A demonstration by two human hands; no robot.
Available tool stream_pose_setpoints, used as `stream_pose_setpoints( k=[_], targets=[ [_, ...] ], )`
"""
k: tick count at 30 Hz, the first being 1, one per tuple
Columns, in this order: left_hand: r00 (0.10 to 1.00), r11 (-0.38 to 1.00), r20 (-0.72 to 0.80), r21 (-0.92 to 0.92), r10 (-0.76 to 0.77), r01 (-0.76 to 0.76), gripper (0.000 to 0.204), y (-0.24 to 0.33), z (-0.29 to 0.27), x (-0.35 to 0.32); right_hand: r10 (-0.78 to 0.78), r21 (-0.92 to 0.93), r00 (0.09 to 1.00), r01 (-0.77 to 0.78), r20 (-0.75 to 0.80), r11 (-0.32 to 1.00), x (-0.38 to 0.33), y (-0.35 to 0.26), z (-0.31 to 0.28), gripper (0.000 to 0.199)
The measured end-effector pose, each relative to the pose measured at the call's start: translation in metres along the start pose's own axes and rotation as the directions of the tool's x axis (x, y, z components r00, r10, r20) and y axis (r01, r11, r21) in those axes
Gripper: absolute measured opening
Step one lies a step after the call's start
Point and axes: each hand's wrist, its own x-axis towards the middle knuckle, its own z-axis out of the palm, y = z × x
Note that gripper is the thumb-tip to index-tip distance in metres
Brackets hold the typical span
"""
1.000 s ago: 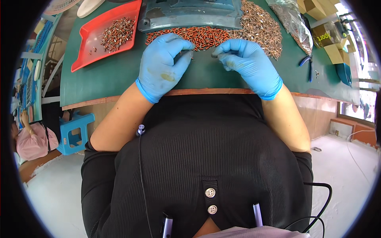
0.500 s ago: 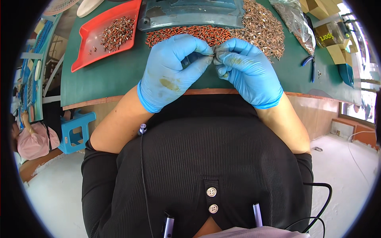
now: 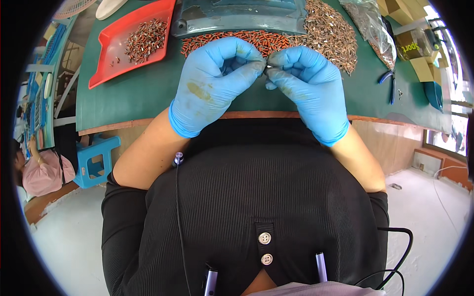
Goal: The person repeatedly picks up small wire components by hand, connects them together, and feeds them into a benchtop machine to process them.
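Both my hands wear blue gloves and meet fingertip to fingertip above the green mat (image 3: 133, 93). My left hand (image 3: 212, 81) and my right hand (image 3: 308, 84) pinch one small dark metal part (image 3: 267, 68) between them; its shape is too small to make out. Just beyond my fingers lies a heap of small orange-red pieces (image 3: 256, 38), and to its right a bigger pile of small silvery-brown metal parts (image 3: 331, 32).
A red tray (image 3: 111, 54) holding several small parts sits at the back left. A grey-blue machine base (image 3: 237, 15) stands behind the piles. A clear bag (image 3: 370, 24), pliers (image 3: 390, 84) and cardboard boxes (image 3: 414, 44) are at the right. A blue stool (image 3: 96, 158) stands on the floor at left, near another person.
My hands have lifted off the orange-red heap and drawn together toward me, now pinching a small part between their fingertips.
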Motion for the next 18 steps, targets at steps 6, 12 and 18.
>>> stream_pose_setpoints(
  k=[6, 12, 18],
  targets=[
    [1.0, 0.999, -0.03, 0.04, -0.003, 0.005, 0.009, -0.004, -0.002, 0.007, -0.115, -0.401, 0.992, 0.087, -0.045, 0.912, 0.006, 0.009, -0.002, 0.011],
    [0.99, 0.776, 0.057, 0.616, 0.13, -0.137, 0.011, -0.019, -0.025, 0.022, -0.285, -0.667, 0.959, 0.203, -0.014, 0.717, 0.015, 0.031, -0.016, 0.005],
    [0.944, 0.366, 0.308, 0.87, 0.118, -0.33, 0.008, -0.014, -0.011, 0.021, -0.327, -0.656, 0.944, 0.217, -0.049, 0.723, 0.014, 0.04, -0.018, 0.005]
  ],
)
